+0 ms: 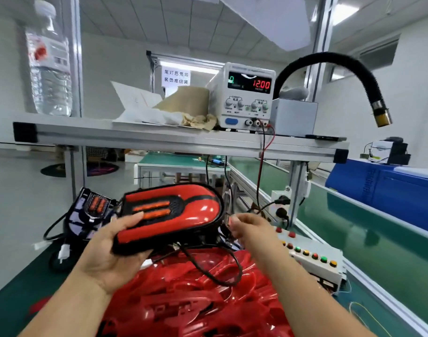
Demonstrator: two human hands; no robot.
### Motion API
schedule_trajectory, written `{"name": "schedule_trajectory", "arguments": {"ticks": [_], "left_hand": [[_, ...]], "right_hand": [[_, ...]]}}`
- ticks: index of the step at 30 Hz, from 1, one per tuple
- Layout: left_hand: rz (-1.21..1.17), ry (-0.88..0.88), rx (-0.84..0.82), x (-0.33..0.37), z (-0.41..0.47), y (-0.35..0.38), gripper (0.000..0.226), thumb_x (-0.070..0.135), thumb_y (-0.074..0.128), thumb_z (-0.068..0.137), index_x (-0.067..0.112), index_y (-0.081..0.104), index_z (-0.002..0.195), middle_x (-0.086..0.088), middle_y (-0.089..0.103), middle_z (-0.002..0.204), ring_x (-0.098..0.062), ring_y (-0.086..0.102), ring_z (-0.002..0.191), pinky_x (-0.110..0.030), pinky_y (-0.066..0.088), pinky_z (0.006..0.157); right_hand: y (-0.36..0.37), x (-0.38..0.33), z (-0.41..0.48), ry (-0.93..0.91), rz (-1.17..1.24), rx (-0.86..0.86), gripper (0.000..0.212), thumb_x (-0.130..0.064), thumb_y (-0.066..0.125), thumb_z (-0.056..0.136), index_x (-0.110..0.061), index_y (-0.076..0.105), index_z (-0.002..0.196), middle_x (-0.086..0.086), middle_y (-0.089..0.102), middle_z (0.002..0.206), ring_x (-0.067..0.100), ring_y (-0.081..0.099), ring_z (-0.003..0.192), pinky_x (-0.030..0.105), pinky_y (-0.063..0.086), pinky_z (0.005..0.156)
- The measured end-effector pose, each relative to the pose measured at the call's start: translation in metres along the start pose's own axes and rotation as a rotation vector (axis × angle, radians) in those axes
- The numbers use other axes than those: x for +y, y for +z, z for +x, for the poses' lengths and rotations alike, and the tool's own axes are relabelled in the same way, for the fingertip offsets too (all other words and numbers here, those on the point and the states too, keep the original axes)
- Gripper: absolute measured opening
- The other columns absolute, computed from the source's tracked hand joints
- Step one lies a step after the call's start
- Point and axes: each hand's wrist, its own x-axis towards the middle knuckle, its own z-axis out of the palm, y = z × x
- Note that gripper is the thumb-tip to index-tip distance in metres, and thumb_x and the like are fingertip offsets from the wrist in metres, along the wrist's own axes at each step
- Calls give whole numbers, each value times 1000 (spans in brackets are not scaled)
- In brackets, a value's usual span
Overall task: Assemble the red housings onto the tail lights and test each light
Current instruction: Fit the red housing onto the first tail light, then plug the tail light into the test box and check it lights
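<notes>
While the left hand grips it from below, thumb pressed on its red face and fingers curled under its near edge, the assembled tail light is held level above the pile of loose red housings. Its red housing is seated in a black frame, with two orange strips in a dark mesh panel. A black cable loops down from its underside. At the light's right end, the right hand has its fingertips drawn together; motion blur hides whether they pinch anything. Behind on the left lies a second tail light without housing. On the shelf above, the power supply reads 12.00. A button box sits at right beside the green conveyor.
</notes>
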Motion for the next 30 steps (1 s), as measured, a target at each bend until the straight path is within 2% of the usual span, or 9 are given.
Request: {"name": "schedule_trajectory", "arguments": {"ticks": [3, 5, 8, 12, 18, 22, 26, 28, 30], "left_hand": [[-109, 2, 81, -18, -13, -23, 26, 14, 58, 73, 1, 79, 79, -21, 74, 93, -30, 75, 77, -36, 60, 59], [-161, -6, 128, -25, -17, -32, 26, 15, 59, 74, 0, 79, 81, -23, 73, 99, -32, 75, 81, -38, 61, 62], [-217, 15, 146, -25, -19, -38, 27, 21, 62, 77, 3, 79, 87, -22, 73, 105, -34, 74, 88, -41, 61, 66], [-251, 45, 181, -24, -21, -40, 28, 30, 69, 74, 8, 81, 86, -19, 74, 105, -34, 73, 90, -44, 61, 69], [-193, 107, 185, -19, -22, -36, 30, 37, 62, 80, 14, 82, 79, -16, 76, 96, -31, 75, 83, -43, 61, 62], [-95, 104, 174, -20, -22, -28, 31, 36, 58, 82, 16, 81, 86, -18, 74, 103, -31, 74, 89, -44, 62, 66], [24, 10, 155, -27, -25, -16, 34, 31, 59, 82, 8, 78, 98, -24, 71, 108, -35, 73, 92, -45, 61, 65], [83, -41, 140, -32, -27, -10, 37, 29, 60, 81, 7, 72, 107, -24, 71, 107, -36, 73, 89, -44, 61, 61], [160, -81, 142, -38, -29, -5, 32, 29, 58, 84, 10, 73, 105, -24, 72, 105, -38, 73, 88, -45, 60, 61]], "right_hand": [[19, 17, 26, -136, -680, -44, 29, -21, 57, 90, -1, 63, 70, 10, 52, 69, 17, 46, 68, 27, 32, 60], [36, 27, 39, -138, -940, -96, 23, -20, 52, 93, -7, 66, 81, 15, 57, 83, 20, 50, 77, 25, 36, 66], [54, 45, 54, -105, -1156, -154, 25, -13, 50, 90, -2, 65, 105, 17, 65, 111, 33, 62, 102, 34, 50, 84], [65, 55, 62, -88, -1298, -195, 33, -7, 46, 85, -2, 62, 113, 18, 60, 121, 33, 59, 113, 39, 50, 93], [51, 23, 61, -213, -1306, -193, 21, -17, 58, 89, -2, 69, 99, 16, 66, 98, 31, 62, 92, 32, 50, 79], [19, -24, 47, -287, -1105, -73, 21, -30, 67, 87, -9, 73, 89, 9, 71, 86, 27, 64, 85, 25, 44, 66], [-30, -53, 29, -321, -878, 101, 21, -28, 71, 85, -10, 65, 76, 0, 59, 67, 22, 56, 70, 22, 37, 52], [-56, -57, 20, -317, -745, 188, 22, -25, 71, 85, -7, 63, 75, 9, 64, 69, 30, 61, 69, 31, 49, 60], [-79, -55, 8, -283, -544, 246, 20, -21, 71, 86, -12, 61, 71, 15, 66, 71, 29, 64, 60, 41, 56, 65]]}}
